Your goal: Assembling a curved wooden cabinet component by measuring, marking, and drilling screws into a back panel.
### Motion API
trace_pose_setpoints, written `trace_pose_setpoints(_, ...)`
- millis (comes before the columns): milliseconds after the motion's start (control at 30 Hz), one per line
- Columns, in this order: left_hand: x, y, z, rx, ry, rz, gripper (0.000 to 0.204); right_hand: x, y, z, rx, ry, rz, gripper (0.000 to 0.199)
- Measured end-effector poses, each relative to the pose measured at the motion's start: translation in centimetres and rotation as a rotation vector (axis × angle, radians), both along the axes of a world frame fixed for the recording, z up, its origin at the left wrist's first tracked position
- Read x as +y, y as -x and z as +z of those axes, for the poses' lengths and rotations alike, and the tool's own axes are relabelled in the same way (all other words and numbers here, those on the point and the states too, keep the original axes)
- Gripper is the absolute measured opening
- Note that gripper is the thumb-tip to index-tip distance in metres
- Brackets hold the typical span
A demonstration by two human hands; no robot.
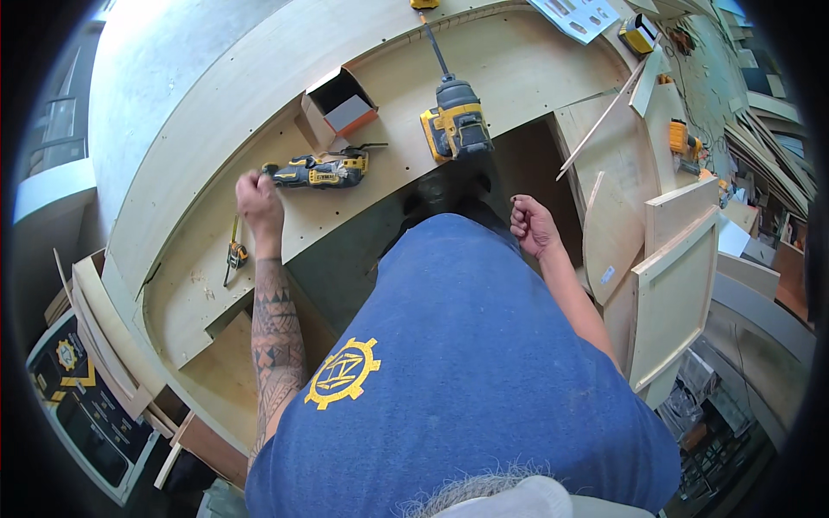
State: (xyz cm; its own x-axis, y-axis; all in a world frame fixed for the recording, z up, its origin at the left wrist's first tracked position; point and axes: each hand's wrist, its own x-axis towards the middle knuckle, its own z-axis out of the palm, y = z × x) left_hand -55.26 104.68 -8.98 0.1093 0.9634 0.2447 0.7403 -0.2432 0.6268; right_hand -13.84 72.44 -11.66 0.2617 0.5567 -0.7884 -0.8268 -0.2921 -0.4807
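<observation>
My left hand (259, 205) is closed over the pale wooden bench top, beside the rear end of a yellow-and-black oscillating multi-tool (321, 170). What its curled fingers hold, if anything, is hidden. On the right, my right hand (534, 226) is raised above the dark opening in front of my body, fingers curled and pinched; a tiny dark spot shows at the fingertips, too small to name. A yellow-and-black cordless driver (459, 121) with a long bit stands between the hands, farther off. Below my left hand lies a small tape measure (237, 254).
An open cardboard box (341, 104) sits behind the multi-tool. The curved wooden bench (207, 142) wraps around my front and left. Cut wooden panels (675, 289) lean at the right, near a thin wooden strip (609, 112) and another yellow tool (684, 142).
</observation>
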Motion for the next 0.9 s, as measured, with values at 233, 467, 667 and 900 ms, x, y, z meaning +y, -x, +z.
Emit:
trace_pose_setpoints(233, 5.7, -9.4, 2.4, 0.0, -0.063, -0.155, 0.026, 1.4, 1.0, -0.3, -0.077, -0.083, 0.039, 0.01)
trace_pose_setpoints(467, -1.0, -15.9, 2.9, -0.105, 0.03, -0.426, 0.04, 0.2, -1.3, 1.9, -0.208, -0.073, 0.046, 0.017)
trace_pose_setpoints(667, -8.7, -25.9, 1.2, -0.227, 0.177, -0.678, 0.068, -2.6, -3.7, -1.5, -0.206, -0.024, 0.219, 0.022)
trace_pose_setpoints(900, -12.8, -31.9, -1.6, -0.596, 0.37, -0.349, 0.035, -3.5, -7.1, -3.7, -0.296, -0.053, 0.445, 0.023)
